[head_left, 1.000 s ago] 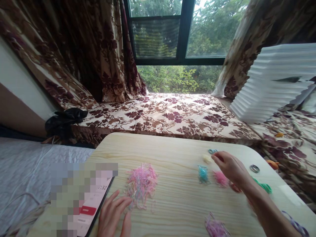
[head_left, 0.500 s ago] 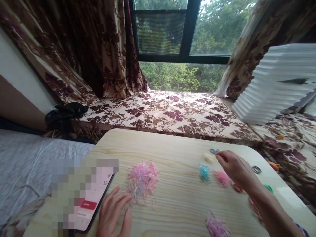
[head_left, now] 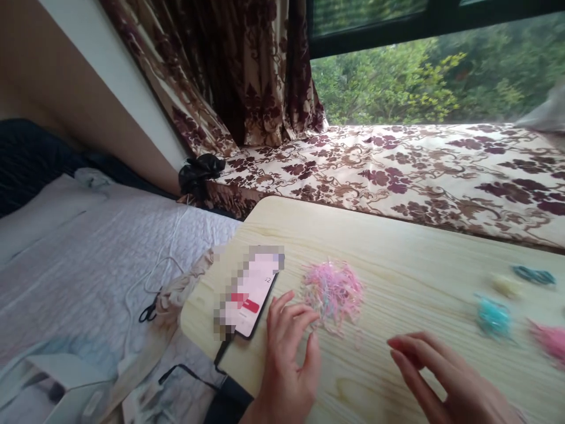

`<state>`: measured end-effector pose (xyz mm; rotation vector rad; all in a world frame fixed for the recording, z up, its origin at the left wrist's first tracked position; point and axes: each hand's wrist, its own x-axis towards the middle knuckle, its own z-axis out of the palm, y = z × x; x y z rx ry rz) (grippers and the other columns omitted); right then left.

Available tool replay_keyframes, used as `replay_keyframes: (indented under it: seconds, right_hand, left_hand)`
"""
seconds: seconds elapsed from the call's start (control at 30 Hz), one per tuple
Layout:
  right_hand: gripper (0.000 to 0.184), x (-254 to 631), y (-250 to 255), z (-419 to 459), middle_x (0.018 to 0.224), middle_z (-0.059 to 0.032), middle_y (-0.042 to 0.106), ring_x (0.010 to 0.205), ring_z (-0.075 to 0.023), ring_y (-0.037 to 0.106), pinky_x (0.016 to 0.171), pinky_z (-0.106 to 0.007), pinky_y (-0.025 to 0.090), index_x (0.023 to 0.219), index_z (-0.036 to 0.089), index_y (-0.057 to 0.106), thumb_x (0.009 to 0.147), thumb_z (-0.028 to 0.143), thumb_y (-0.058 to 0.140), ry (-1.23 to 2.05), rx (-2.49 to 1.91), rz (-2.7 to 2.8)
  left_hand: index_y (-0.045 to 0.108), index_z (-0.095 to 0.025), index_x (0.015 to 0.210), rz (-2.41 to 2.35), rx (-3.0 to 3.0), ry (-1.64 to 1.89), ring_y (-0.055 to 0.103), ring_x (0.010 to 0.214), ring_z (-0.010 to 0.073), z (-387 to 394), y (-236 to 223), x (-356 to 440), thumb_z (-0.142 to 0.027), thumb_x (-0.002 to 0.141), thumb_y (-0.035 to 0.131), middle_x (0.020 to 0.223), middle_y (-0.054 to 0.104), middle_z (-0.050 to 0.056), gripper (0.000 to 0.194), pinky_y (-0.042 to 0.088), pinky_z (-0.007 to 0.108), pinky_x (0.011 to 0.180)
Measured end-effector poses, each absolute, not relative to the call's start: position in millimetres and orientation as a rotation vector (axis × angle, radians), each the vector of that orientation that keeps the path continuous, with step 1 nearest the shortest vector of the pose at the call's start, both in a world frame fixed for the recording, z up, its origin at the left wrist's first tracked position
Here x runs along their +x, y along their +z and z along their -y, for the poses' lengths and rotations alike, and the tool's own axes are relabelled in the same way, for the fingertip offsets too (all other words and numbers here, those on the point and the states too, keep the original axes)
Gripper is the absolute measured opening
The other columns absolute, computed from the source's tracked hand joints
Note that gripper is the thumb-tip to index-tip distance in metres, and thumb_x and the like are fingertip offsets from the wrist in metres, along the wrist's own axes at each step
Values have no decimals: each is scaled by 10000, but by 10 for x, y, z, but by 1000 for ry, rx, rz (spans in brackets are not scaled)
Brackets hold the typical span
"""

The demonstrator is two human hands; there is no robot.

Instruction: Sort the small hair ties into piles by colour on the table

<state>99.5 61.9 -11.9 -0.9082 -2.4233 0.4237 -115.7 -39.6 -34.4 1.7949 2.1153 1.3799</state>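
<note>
A heap of small rubber bands (head_left: 333,291), mostly pink with pale and bluish ones among them, lies on the wooden table (head_left: 397,253). My left hand (head_left: 291,344) rests beside its left edge, fingers spread and curved, the fingertips close to the nearest bands. Right of the heap, over bare wood, is my right hand (head_left: 445,371). Its thumb and forefinger point left with tips close together but slightly apart, and nothing shows between them. Farther right lie sorted clumps: turquoise bands (head_left: 493,317), cream bands (head_left: 507,285), dark teal bands (head_left: 533,274) and pink bands (head_left: 549,341).
A phone (head_left: 253,294), partly blurred out, lies left of my left hand with a cable at its lower end. Past the table's left edge is a bed (head_left: 101,235) with white cords. Behind stands a flower-patterned window seat (head_left: 397,171) with a black bag (head_left: 200,174).
My right hand has come away from the cream and teal clumps, leftward toward the mixed heap. The view has turned left and down. My left hand stays by the heap.
</note>
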Motion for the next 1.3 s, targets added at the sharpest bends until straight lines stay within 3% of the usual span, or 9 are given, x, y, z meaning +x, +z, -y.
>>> replay_keyframes:
  seconds: [0.1, 0.27, 0.87, 1.3]
  right_hand:
    - [185, 705, -100, -601, 913, -25, 718, 777, -136, 712, 673, -216, 569, 1088, 257, 661, 985, 312, 516, 463, -837, 2469]
    - [253, 379, -59, -668, 850, -18, 705, 682, -144, 687, 583, -256, 555, 1105, 246, 668, 1014, 289, 436, 324, -751, 2472]
    - [172, 77, -30, -878, 752, -16, 628, 641, -196, 631, 568, -315, 495, 852, 237, 615, 931, 155, 486, 83, -638, 2639]
    - [167, 339, -14, -835, 813, -2, 676, 681, -104, 668, 592, -193, 531, 877, 245, 686, 958, 322, 562, 589, -765, 2374]
  left_hand:
    - [573, -241, 1135, -2096, 1761, 1391, 520, 1301, 255, 396, -326, -1158, -37, 889, 470, 1088, 681, 58, 335, 425, 535, 1110]
    - [566, -235, 1173, -2065, 1743, 1435, 529, 1288, 255, 389, -304, -1158, -28, 874, 466, 1094, 678, 54, 378, 404, 543, 1124]
    - [587, -220, 1157, -1986, 1663, 1499, 516, 1279, 257, 393, -280, -1179, -23, 850, 487, 1104, 652, 68, 378, 416, 516, 1128]
    - [580, -218, 1149, -2011, 1734, 1483, 548, 1260, 238, 375, -242, -1175, -32, 867, 479, 1065, 672, 59, 352, 416, 495, 1124]
